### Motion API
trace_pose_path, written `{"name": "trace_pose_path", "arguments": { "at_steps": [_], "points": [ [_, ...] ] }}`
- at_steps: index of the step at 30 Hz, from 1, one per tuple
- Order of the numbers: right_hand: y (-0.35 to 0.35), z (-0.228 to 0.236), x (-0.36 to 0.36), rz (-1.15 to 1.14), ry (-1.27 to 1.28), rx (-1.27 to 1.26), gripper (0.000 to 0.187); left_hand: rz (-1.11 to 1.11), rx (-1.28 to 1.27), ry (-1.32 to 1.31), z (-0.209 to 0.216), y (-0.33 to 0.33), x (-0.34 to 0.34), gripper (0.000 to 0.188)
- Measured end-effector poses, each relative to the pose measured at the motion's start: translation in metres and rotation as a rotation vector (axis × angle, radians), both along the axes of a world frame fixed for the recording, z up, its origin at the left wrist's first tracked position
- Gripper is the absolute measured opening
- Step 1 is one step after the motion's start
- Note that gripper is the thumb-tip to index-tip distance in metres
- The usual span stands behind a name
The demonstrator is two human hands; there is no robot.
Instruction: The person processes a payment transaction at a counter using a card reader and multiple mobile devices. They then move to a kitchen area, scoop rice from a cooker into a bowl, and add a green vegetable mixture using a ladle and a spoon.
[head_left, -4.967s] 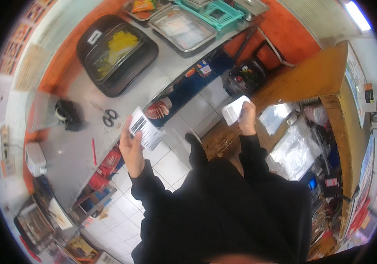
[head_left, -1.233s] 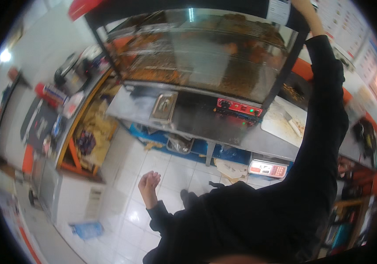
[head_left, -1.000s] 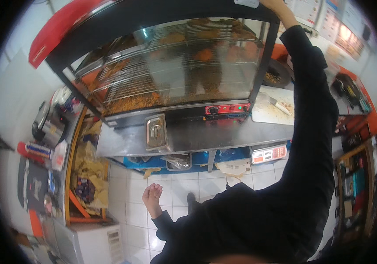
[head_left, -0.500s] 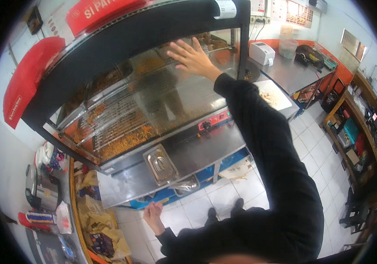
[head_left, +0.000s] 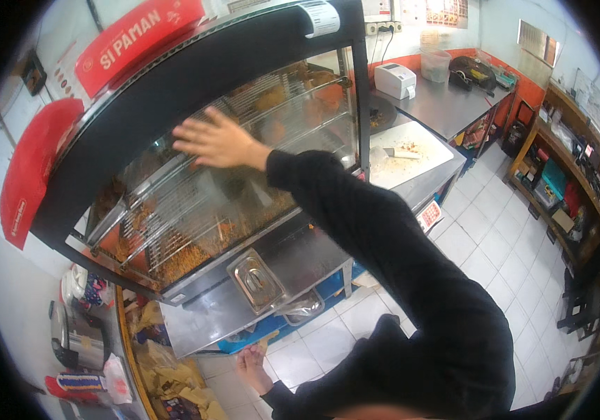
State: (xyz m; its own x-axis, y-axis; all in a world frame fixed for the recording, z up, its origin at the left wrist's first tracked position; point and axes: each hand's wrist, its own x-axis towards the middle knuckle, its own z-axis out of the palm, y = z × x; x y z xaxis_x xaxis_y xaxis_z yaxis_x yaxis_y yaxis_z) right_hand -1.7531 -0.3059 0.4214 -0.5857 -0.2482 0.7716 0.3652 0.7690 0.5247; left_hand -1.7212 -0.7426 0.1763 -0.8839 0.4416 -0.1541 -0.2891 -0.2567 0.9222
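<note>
My right hand (head_left: 220, 140) reaches out with fingers spread, palm toward the glass front of a black-framed food display cabinet (head_left: 328, 43). It appears to lie flat on the glass; exact contact is hard to tell. Behind the pane are wire racks (head_left: 174, 234) and many golden crumbs (head_left: 186, 262). Low down, beside the counter's front edge, my left hand (head_left: 252, 367) has its fingers closed on a small tan piece (head_left: 268, 341), whose kind I cannot make out. A lidded steel food pan (head_left: 256, 281) sits on the steel counter (head_left: 205, 322) between cabinet and left hand.
Right of the cabinet, a knife (head_left: 403, 153) lies on a crumb-strewn white board (head_left: 419, 170). A white label printer (head_left: 395, 80) stands on the table behind. Wooden shelves (head_left: 534, 147) line the far right; a rice cooker (head_left: 76, 339) and crumpled brown paper (head_left: 167, 371) are at left.
My right hand has moved left across the cabinet's glass front, fingers still spread. My left hand stays low, still pinching the tan piece. The view has shifted slightly.
</note>
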Motion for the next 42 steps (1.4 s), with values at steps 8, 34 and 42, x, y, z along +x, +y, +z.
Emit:
{"name": "trace_pose_path", "arguments": {
  "at_steps": [8,34,42],
  "points": [
    [-0.075,0.003,-0.066,0.435,-0.033,-0.160,0.044,-0.316,-0.045,0.001,0.009,0.094,0.043,0.021],
    [-0.458,-0.279,1.018,-1.773,1.331,-1.125,0.015,-2.150,-0.201,0.158,-0.081,0.334,0.690,0.030],
    [-0.285,-0.326,1.101,-1.135,1.229,-1.736,0.016,-1.778,-1.135,0.443,-0.262,0.391,0.767,0.022]
  ]
}}
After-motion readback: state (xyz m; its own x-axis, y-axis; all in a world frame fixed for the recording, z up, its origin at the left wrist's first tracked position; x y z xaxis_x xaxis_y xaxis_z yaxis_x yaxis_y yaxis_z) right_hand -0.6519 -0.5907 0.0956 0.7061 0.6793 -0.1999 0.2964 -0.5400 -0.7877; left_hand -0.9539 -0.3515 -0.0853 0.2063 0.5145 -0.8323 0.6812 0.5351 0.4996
